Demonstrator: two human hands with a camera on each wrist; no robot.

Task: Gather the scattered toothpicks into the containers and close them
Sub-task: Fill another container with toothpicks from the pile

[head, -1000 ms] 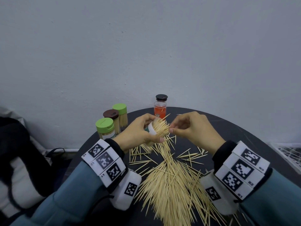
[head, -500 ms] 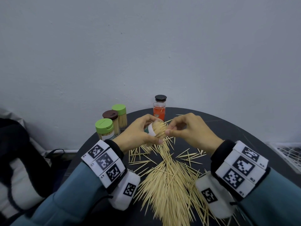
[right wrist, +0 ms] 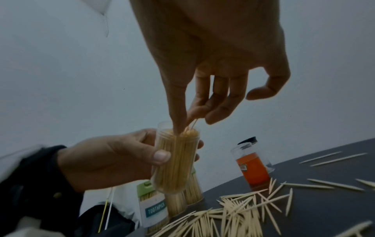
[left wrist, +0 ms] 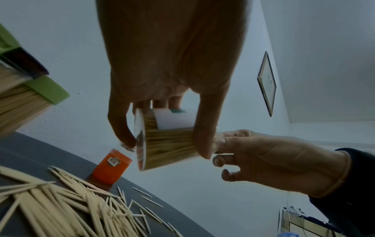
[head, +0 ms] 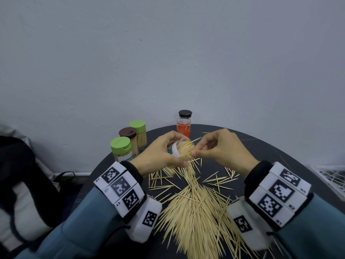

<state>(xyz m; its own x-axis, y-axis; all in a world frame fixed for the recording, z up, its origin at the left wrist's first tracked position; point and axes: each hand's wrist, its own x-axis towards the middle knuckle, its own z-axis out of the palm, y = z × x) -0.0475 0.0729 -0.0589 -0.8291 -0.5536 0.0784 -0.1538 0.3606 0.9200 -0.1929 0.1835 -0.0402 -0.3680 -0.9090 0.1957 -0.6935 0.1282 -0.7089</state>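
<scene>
My left hand (head: 164, 152) grips a clear lidless container (head: 183, 150) packed with toothpicks, lifted off the black round table (head: 261, 152) and tilted to the right. My right hand (head: 197, 149) pinches a few toothpicks at its mouth. In the right wrist view the thumb and fingers (right wrist: 194, 112) hold thin sticks just over the full container (right wrist: 178, 157). The left wrist view shows the container (left wrist: 168, 144) from below, with the thumb across it. A large pile of loose toothpicks (head: 194, 212) lies on the table under both wrists.
Three lidded containers stand at the table's back left: a green-lidded one (head: 120, 149), a brown-lidded one (head: 128, 136) and another green-lidded one (head: 139, 131). An orange-labelled jar (head: 183, 124) with a black lid stands behind the hands. A dark bag (head: 18, 184) lies at the left.
My right fingertips have edged slightly left, closer onto the container's mouth. The left hand keeps the container in much the same place.
</scene>
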